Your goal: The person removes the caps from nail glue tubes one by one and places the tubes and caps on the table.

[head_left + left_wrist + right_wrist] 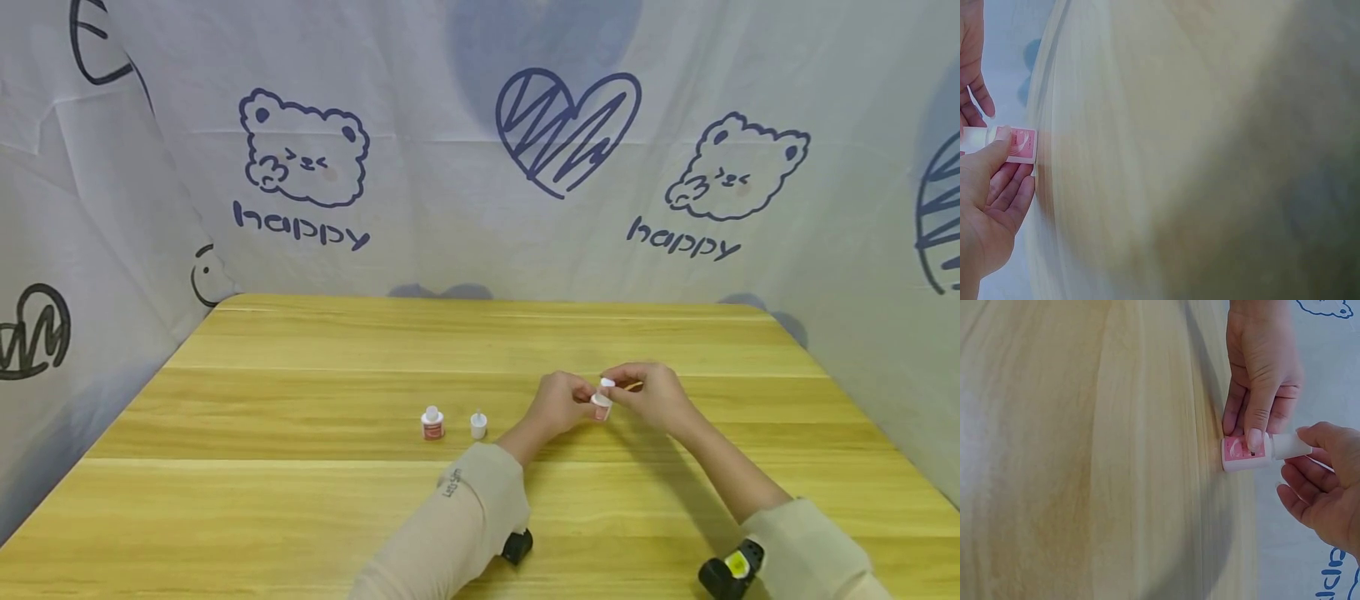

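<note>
My left hand [558,405] grips a small white bottle [1242,454] with a pink label, its thumb pressed over the label. On the bottle's neck end sits a white cap [1291,445], pinched between the thumb and fingers of my right hand [657,395]. The left wrist view catches the same bottle [1024,144] at its left edge, partly covered by the left thumb. In the head view both hands meet over the right half of the table, the bottle held above its surface.
Left of the hands, a second small bottle [432,425] with a reddish label stands upright on the wooden table [300,500]. Beside it stands a white cap [478,427] with a thin stem pointing up. A white cloth [435,167] with drawings hangs behind the table.
</note>
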The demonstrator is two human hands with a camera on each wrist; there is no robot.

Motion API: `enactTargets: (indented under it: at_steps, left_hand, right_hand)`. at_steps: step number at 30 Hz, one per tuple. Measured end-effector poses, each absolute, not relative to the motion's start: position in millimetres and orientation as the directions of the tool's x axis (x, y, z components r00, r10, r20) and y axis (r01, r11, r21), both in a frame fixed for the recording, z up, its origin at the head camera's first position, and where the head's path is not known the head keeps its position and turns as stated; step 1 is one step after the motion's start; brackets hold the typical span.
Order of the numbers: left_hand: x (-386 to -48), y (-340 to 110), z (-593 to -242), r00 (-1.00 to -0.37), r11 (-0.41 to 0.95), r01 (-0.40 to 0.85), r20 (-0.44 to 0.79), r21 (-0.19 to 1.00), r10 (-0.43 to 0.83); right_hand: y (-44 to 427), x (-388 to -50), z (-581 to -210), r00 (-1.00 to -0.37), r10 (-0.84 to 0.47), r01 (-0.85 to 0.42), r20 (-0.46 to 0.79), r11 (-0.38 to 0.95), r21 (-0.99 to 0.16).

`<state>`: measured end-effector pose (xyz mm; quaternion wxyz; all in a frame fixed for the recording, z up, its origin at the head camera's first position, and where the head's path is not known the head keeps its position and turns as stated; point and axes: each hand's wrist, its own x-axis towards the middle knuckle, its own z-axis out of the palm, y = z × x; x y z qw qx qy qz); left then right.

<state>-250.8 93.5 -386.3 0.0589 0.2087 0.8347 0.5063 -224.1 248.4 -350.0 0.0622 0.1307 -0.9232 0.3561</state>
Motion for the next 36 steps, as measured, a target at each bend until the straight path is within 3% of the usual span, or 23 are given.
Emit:
enactTargets:
  at_steps: [18,36]
  left_hand:
    - [-251.5,93.5,-387.9,-0.897,0.418,0.325,0.136,0.848,0.42]
    - [-251.6,93.3,-387.3,-0.895,0.385,0.325,0.149,0.864,0.421]
  right_hand:
    - [242.0,-221.8,-358.7,-0.962,-0.084,-0.241,0.26,0.71,-0.662]
    - [245.3,-222.9,-354.4,-0.964,-0.143,-0.258,0.224,0.706,-0.659]
